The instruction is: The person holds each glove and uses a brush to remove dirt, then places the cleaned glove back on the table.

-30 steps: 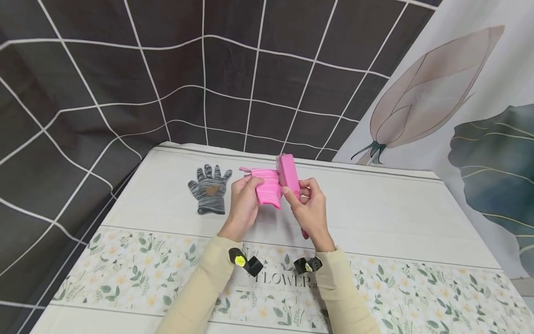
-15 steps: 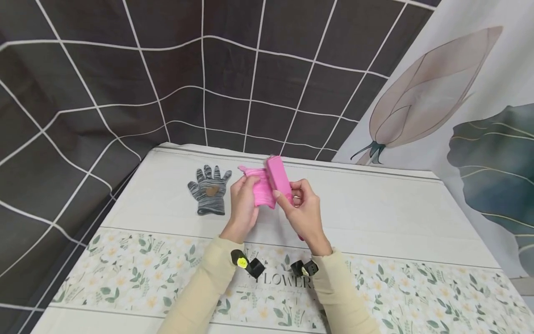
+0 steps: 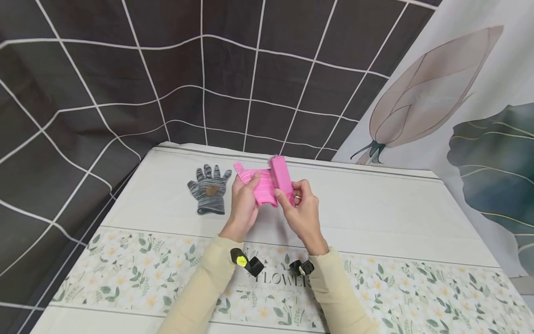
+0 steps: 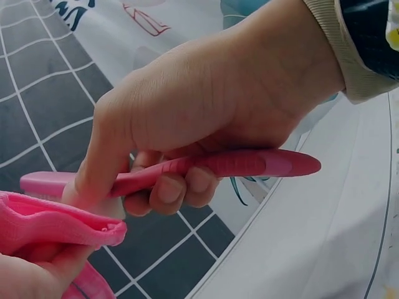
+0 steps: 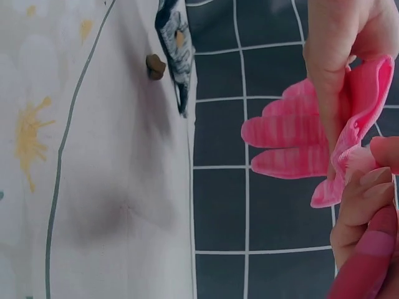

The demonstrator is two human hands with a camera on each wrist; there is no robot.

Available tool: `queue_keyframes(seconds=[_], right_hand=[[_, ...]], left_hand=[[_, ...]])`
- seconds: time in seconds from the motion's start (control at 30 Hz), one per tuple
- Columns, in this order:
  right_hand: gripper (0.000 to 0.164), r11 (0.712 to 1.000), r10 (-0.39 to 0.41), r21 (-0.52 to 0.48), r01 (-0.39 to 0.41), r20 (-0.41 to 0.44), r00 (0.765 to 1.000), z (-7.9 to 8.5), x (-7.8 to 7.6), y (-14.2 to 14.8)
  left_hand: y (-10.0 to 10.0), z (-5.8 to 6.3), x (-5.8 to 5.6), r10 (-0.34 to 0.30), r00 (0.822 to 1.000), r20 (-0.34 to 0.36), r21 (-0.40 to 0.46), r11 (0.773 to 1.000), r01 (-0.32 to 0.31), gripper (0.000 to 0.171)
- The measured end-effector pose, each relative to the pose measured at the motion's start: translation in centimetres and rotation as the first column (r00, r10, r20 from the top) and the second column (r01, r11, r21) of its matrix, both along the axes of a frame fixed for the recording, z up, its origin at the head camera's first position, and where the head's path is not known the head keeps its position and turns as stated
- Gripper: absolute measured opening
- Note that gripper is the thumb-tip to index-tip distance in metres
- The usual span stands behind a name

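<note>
My left hand holds a pink knit glove, thumb on top, its cuff facing the brush. Striped glove fingers spread out beyond the hand in the right wrist view. My right hand grips a pink brush by its handle, whose darker red grip shows in the left wrist view. Pale bristles lie right at the glove's fabric in the right wrist view. Both hands are raised over the table.
A grey striped glove with a brown patch lies flat to the left of my hands. The white table cover has a flowered band along the front. A dark gridded curtain hangs behind the table's back edge.
The brush has shifted left across the pink glove, then slightly back right. My left hand has tilted the glove so a finger of it sticks up higher. The grey glove stays put.
</note>
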State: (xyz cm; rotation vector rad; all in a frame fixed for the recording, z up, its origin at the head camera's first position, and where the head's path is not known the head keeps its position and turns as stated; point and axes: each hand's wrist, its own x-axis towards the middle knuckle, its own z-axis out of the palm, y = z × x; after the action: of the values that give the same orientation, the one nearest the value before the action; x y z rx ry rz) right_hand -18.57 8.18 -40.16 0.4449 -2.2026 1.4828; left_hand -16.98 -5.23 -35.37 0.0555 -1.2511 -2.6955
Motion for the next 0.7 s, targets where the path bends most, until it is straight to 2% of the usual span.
queue_keyframes(seconds=[0.1, 0.17, 0.33, 0.4, 0.47, 0.6, 0.67, 0.7], right_hand=[[0.036, 0.999, -0.029, -0.013, 0.030, 0.052, 0.998, 0.0, 0.0, 0.1], [0.036, 0.999, -0.033, -0.031, 0.036, 0.081, 0.996, 1.1, 0.7, 0.0], [0.035, 0.997, -0.020, -0.070, 0.026, 0.083, 0.996, 2.7, 1.5, -0.1], [0.034, 0.996, -0.022, -0.081, 0.030, 0.106, 0.994, 2.8, 1.4, -0.1], [0.033, 0.994, -0.016, -0.101, 0.030, 0.133, 0.991, 2.8, 1.4, 0.0], [0.033, 0.988, 0.045, -0.153, -0.019, 0.171, 0.984, 1.8, 0.8, 0.4], [0.032, 0.978, 0.099, -0.200, -0.066, 0.160, 0.982, 1.6, 0.8, 0.6], [0.032, 0.973, 0.120, -0.212, -0.091, 0.131, 0.984, 1.0, 0.4, 0.7]], left_hand=[[0.0, 0.1, 0.0, -0.002, 1.000, 0.016, -0.005, 1.000, 0.002, 0.032], [0.0, 0.0, -0.1, -0.001, 1.000, 0.026, -0.014, 1.000, 0.001, 0.032], [0.1, 0.0, -0.2, 0.004, 1.000, 0.020, -0.041, 0.999, -0.003, 0.030], [0.1, 0.1, -0.3, 0.006, 1.000, 0.014, -0.050, 0.999, -0.005, 0.028], [0.0, 0.0, -0.3, 0.005, 1.000, 0.013, -0.056, 0.998, -0.005, 0.025], [0.0, -0.1, -0.3, -0.001, 1.000, 0.016, -0.066, 0.998, 0.002, 0.026], [0.0, -0.2, -0.3, -0.007, 1.000, 0.021, -0.072, 0.997, 0.008, 0.027], [0.0, -0.2, -0.3, -0.007, 1.000, 0.021, -0.075, 0.997, 0.008, 0.028]])
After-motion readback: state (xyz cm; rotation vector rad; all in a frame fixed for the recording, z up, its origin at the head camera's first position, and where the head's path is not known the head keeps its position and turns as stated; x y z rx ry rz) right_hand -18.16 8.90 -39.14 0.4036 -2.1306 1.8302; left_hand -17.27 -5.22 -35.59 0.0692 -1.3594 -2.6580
